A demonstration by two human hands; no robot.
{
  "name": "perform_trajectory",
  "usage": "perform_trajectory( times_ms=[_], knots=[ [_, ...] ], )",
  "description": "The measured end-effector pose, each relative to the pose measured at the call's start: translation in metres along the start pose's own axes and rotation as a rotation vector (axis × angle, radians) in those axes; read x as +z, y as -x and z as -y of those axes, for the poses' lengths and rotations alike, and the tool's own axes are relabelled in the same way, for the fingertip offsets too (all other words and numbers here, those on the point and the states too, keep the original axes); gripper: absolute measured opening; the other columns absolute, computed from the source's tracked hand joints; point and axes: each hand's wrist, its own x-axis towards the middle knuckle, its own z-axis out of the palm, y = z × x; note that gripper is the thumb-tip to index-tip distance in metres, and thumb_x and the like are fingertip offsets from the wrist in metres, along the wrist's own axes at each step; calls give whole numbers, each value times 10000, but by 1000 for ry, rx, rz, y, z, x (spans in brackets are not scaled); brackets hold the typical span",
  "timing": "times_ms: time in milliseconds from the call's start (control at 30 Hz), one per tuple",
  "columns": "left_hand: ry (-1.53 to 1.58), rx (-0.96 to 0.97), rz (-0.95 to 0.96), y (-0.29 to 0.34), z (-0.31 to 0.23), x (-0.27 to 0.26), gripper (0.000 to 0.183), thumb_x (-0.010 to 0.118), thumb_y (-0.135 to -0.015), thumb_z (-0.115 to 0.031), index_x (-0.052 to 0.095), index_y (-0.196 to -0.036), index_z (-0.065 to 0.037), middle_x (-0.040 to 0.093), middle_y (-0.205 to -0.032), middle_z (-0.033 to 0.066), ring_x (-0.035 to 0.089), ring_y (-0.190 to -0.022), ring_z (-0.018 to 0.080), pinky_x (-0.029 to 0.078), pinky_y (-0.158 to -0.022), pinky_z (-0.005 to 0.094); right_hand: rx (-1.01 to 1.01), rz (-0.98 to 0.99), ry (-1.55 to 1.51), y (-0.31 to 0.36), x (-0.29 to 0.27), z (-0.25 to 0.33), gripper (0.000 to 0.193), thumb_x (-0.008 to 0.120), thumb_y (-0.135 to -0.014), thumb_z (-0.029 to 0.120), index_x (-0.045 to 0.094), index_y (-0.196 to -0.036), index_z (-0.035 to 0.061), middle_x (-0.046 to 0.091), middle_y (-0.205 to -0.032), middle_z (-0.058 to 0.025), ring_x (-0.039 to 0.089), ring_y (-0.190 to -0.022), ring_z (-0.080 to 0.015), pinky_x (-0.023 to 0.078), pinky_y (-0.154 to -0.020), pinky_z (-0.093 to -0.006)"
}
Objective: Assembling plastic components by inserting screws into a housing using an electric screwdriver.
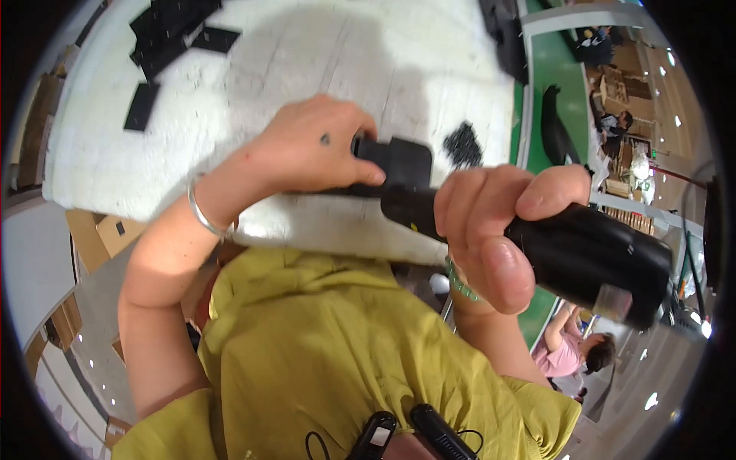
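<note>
My left hand (307, 149) is closed on a black blocky part (409, 162), thumb and fingers pinching its left end above the near part of the white table. In my right hand (498, 222) is a black electric screwdriver (590, 257), gripped around its thick cylindrical body and tilted. Its narrower front end (406, 208) lies up against the underside of the block; whether a bit enters the part is hidden. Just beyond the tool is a small heap of black screws (462, 146), too fine to make out singly.
Several flat black pieces (172, 34) are piled at the far left of the white table (92, 165), with one loose piece (142, 106) nearer. A dark object (504, 34) lies at the far right edge. Beyond is a green surface (556, 65). A person in pink (563, 349) is at right.
</note>
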Motion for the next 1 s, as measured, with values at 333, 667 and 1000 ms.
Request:
perform_trajectory(
  times_ms=[333, 667, 1000],
  knots=[
    [1227, 120, -310, 26, -44, 1, 511, 733, -793, -148, 505, -1225, 4, 630, -926, 18, 580, -808, 69, 482, -733, 212, 99, -584, 34, 4, -6, -9, 856, 815, -568, 60, 373, -1297, -16, 543, -1172, -122, 574, -904, -193, 462, -807, -308],
    [1679, 112, 58, 43, -5, -17, 440, 444, -936, -414, 619, -954, -11, 635, -852, 64, 594, -732, 118, 484, -686, 257, 284, -500, -25, 26, -6, 1, 799, 743, -550, -39, 418, -1279, 3, 502, -1233, -106, 486, -1138, -240, 352, -1012, -359],
    [1297, -36, -136, 86, -17, -10, 301, 593, -857, -34, 556, -1149, 25, 627, -1069, 145, 619, -946, 176, 520, -779, 291, 145, -533, 33, 16, -10, -25, 749, 686, -716, 155, 326, -1351, -11, 464, -1291, -150, 498, -1145, -289, 410, -966, -395]
  ],
)
